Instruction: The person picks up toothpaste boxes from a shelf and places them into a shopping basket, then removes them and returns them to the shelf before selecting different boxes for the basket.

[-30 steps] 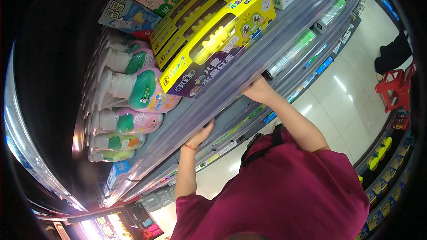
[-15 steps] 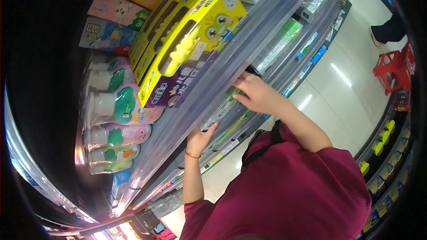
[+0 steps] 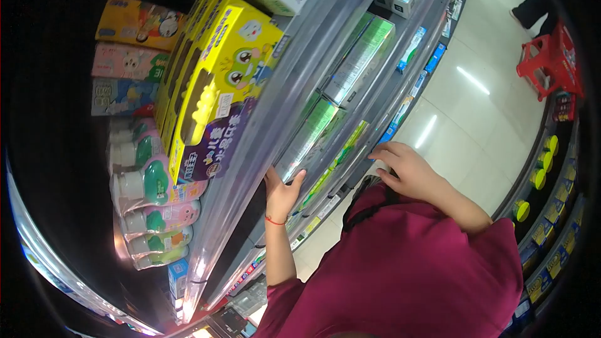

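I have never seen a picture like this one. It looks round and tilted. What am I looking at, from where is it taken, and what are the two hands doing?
The picture comes from a small camera worn on a person's head, looking down past the maroon shirt. Its wide lens bends everything, so the store shelves look curved and tilted.

There is no machine, only a person's two bare hands. The left hand, with a red string at the wrist, touches the edge of a shelf beside green boxes. The right hand is open, holds nothing, and is near the front of a lower shelf.

On the upper shelf lie yellow boxes with a cartoon face, and pump bottles beside them. Across the shiny floor stands a red stool.
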`<action>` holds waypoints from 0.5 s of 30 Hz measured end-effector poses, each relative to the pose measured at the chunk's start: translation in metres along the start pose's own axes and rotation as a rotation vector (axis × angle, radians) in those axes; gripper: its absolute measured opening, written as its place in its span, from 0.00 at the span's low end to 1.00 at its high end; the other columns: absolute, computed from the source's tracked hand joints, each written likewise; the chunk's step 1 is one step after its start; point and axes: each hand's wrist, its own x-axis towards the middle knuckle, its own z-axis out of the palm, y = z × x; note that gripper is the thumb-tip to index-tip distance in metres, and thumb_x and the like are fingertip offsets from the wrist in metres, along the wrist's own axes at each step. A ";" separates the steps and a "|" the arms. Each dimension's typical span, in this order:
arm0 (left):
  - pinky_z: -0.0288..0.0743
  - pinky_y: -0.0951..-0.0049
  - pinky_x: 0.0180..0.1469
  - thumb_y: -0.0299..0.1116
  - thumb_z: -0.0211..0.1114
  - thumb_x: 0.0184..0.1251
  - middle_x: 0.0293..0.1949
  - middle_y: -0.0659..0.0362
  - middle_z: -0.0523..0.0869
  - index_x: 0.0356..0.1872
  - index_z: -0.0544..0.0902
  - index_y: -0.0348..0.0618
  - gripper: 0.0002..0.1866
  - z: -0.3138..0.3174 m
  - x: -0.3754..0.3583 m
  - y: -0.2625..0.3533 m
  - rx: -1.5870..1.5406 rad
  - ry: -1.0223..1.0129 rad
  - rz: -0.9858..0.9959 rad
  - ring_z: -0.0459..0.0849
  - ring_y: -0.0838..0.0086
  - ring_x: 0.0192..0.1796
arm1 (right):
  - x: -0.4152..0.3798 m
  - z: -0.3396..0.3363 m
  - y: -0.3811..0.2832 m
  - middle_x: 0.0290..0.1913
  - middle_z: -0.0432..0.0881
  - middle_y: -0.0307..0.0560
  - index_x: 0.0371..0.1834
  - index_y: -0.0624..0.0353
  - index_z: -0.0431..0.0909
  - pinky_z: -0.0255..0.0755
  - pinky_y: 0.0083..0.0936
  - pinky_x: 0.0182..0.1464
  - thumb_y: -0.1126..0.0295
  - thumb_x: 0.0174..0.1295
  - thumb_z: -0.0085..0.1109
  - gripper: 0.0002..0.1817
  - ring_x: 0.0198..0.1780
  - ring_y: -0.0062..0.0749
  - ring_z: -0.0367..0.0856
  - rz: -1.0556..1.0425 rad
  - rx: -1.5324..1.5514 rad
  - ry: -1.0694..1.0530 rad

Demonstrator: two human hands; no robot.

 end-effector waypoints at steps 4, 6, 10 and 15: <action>0.50 0.61 0.70 0.33 0.72 0.48 0.66 0.44 0.58 0.69 0.52 0.36 0.48 0.000 -0.001 0.004 0.043 0.022 0.005 0.57 0.54 0.68 | -0.009 0.001 0.005 0.41 0.76 0.50 0.47 0.59 0.75 0.70 0.38 0.49 0.73 0.51 0.61 0.18 0.46 0.47 0.76 -0.002 -0.067 0.025; 0.50 0.61 0.70 0.32 0.71 0.49 0.66 0.44 0.58 0.69 0.52 0.35 0.48 -0.002 -0.004 0.004 0.061 0.013 -0.016 0.57 0.54 0.69 | -0.006 0.004 0.003 0.38 0.77 0.49 0.47 0.60 0.75 0.70 0.38 0.47 0.73 0.51 0.61 0.18 0.44 0.46 0.77 -0.011 -0.080 -0.001; 0.49 0.62 0.70 0.32 0.71 0.49 0.67 0.43 0.57 0.69 0.51 0.34 0.48 -0.005 -0.010 -0.004 0.039 0.019 -0.025 0.55 0.54 0.69 | -0.007 0.014 0.004 0.38 0.77 0.49 0.47 0.60 0.75 0.69 0.38 0.47 0.71 0.52 0.61 0.17 0.43 0.45 0.77 -0.004 -0.100 -0.081; 0.46 0.63 0.71 0.32 0.70 0.50 0.68 0.42 0.55 0.69 0.50 0.33 0.48 -0.010 -0.011 -0.017 0.018 -0.046 0.039 0.54 0.54 0.70 | -0.007 0.027 0.012 0.40 0.77 0.49 0.47 0.60 0.75 0.69 0.39 0.48 0.69 0.54 0.60 0.17 0.44 0.46 0.76 0.002 -0.143 -0.191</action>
